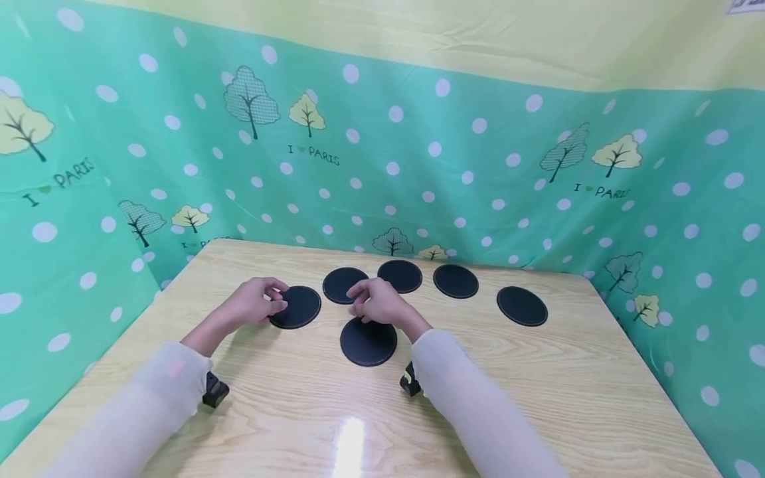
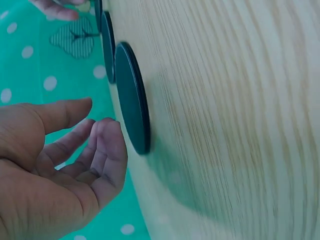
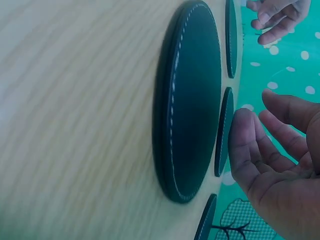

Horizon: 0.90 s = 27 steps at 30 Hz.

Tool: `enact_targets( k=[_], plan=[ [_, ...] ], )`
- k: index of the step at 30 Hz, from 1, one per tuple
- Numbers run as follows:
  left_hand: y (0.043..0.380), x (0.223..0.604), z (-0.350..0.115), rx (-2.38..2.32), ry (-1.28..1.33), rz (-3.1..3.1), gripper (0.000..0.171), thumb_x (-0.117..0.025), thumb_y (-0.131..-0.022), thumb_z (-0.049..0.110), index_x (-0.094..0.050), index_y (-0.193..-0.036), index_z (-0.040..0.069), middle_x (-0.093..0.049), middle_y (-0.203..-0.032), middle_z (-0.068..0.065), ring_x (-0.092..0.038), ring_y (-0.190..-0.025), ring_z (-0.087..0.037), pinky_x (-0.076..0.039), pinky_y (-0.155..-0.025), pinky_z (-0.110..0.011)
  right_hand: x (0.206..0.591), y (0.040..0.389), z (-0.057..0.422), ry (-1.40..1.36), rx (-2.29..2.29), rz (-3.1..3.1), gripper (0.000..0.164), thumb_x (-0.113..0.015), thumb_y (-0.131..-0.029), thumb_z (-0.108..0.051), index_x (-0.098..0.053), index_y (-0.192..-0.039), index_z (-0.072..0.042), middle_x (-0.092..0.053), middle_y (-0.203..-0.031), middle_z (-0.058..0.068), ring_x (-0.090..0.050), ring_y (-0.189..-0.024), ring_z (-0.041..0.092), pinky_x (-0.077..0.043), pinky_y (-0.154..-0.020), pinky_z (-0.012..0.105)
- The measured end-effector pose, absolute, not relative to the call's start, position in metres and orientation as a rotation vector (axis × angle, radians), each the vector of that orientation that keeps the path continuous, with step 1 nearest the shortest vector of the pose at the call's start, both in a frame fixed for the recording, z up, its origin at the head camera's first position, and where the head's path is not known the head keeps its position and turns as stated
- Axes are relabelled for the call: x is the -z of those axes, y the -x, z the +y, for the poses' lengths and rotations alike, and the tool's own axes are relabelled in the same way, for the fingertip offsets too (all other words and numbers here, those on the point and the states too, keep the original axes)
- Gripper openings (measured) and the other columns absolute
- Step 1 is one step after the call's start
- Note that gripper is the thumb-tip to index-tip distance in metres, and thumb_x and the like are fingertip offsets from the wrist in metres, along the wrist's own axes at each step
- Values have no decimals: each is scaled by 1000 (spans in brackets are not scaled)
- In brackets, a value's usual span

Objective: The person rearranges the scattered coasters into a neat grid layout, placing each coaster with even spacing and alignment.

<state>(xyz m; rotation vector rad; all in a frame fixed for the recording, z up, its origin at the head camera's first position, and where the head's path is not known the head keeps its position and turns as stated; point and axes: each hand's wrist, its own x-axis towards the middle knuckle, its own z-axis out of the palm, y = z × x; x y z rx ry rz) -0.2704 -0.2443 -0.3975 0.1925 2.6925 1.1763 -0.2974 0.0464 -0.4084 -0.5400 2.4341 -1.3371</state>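
Observation:
Several flat, round black coasters with light stitching lie on the table. Beside the leftmost coaster [image 1: 303,309], my left hand [image 1: 254,302] hovers with loosely bent fingers and thumb apart, holding nothing. Its fingertips are close to the rim of that coaster [image 2: 131,100] in the left wrist view. My right hand [image 1: 381,304] is over the far edge of the front coaster [image 1: 368,346], hiding part of it. In the right wrist view, nothing sits between this hand's [image 3: 280,165] bent fingers and thumb, and the stitched coaster [image 3: 195,105] lies flat below.
A back coaster [image 1: 339,284] is partly behind my right hand. Two more coasters, one in the back middle [image 1: 400,275] and another to its right [image 1: 456,281], lie near the far edge. A separate coaster [image 1: 522,306] lies farther right. Green printed cloth [image 1: 418,166] hangs behind the wooden table [image 1: 287,411].

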Motion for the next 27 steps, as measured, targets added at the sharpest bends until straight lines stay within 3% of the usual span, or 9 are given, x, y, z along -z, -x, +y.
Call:
enact_targets(
  k=[14, 21, 27],
  plan=[
    [283, 408, -273, -1300, -50, 2573, 43, -56, -100, -1, -43, -138, -16, -57, -102, -18, -61, -72, -19, -61, -63, -33, 414, 298, 12, 433, 1481, 2345, 35, -72, -91, 3, -63, -125, 5, -70, -84, 9, -73, -82, 32, -65, -71, 34],
    [290, 414, -282, -1372, -32, 2493, 44, -52, -96, -10, -40, -138, -18, -62, -105, -21, -61, -74, -17, -61, -63, -31, 417, 297, -3, 266, 1577, 2246, 36, -71, -92, 4, -60, -126, 7, -74, -92, 21, -74, -83, 30, -65, -72, 34],
    [297, 418, -283, -1417, -29, 2444, 45, -54, -95, -9, -41, -137, -18, -59, -101, -17, -60, -71, -15, -61, -62, -30, 417, 297, -12, 152, 1660, 2190, 36, -70, -93, 5, -58, -127, 10, -69, -92, 15, -75, -85, 31, -65, -73, 34]
  ],
)
